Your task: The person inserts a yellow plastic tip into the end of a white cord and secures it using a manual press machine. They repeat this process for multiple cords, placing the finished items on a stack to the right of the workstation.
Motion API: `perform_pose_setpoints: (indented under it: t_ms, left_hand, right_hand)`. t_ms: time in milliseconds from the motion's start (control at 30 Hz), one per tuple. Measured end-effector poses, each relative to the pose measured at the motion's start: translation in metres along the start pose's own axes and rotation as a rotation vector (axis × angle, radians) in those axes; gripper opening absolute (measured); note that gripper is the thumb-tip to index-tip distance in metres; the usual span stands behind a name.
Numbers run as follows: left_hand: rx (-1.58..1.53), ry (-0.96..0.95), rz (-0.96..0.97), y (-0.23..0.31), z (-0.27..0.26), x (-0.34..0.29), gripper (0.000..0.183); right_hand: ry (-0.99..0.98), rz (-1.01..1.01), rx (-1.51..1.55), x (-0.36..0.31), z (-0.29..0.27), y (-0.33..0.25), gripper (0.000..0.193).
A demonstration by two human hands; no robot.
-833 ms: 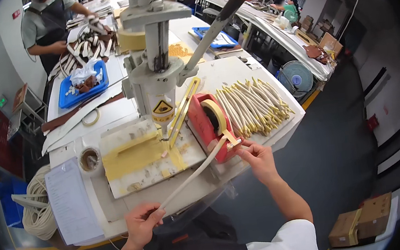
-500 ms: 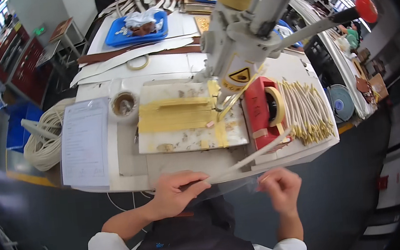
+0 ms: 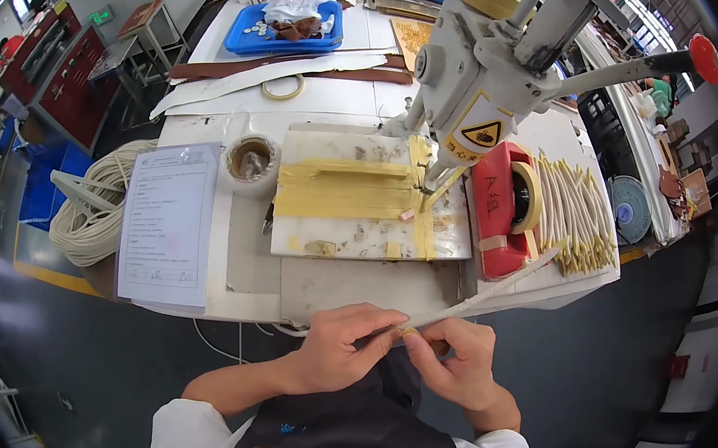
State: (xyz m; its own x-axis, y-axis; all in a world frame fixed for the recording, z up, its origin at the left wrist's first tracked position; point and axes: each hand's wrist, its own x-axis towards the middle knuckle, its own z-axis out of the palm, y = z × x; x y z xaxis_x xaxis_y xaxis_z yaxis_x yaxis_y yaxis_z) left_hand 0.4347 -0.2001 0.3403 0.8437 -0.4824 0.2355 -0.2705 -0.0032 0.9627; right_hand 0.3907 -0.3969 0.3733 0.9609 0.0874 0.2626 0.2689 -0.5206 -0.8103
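Note:
A white cord (image 3: 493,293) slants from my fingertips up to the right, its far end beside the red tape dispenser (image 3: 497,209). My left hand (image 3: 346,348) pinches its near end between thumb and fingers, just off the table's front edge. My right hand (image 3: 461,366) meets it there, thumb and forefinger closed on the same end, where a bit of yellow shows. A roll of cream tape (image 3: 528,197) sits in the dispenser. To its right lie several cut white cords (image 3: 572,210) with yellow tips.
A grey hand press (image 3: 471,81) with a red-knobbed lever stands over a white board (image 3: 361,239) with yellow tape. Left of it are a roll of clear film (image 3: 251,163), a sleeved paper sheet (image 3: 168,226) and a coil of white cord (image 3: 88,226). A blue tray (image 3: 284,39) sits behind.
My right hand has moved left to my left hand and now pinches the cord's end. The clear strip stretched between my hands is no longer visible. The head view has shifted slightly.

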Motion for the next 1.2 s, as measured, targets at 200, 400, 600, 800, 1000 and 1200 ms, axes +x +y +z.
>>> perform_pose_setpoints:
  t_ms: [200,400,600,800,1000,1200]
  left_hand:
    - [-0.002,0.020,0.121,-0.008,0.003,0.000,0.021]
    - [-0.028,0.022,0.138,-0.007,0.004,0.002,0.022]
    - [-0.153,-0.007,-0.016,-0.003,0.003,0.000,0.013]
    - [-0.550,-0.163,-0.374,0.004,-0.002,0.009,0.015]
    - [-0.220,-0.085,-0.073,0.003,0.010,0.000,0.023]
    - [0.346,0.144,0.432,-0.003,0.029,-0.001,0.018]
  right_hand:
    - [0.013,0.022,-0.087,0.002,-0.002,-0.004,0.020]
    - [0.018,0.033,-0.054,0.002,-0.005,-0.002,0.016]
    - [0.035,0.033,-0.037,-0.002,-0.007,-0.001,0.014]
    - [-0.090,-0.205,-0.170,0.004,-0.024,0.003,0.021]
    - [-0.095,-0.297,-0.323,0.009,-0.033,0.000,0.020]
    - [-0.022,-0.294,-0.315,0.008,-0.034,0.005,0.021]
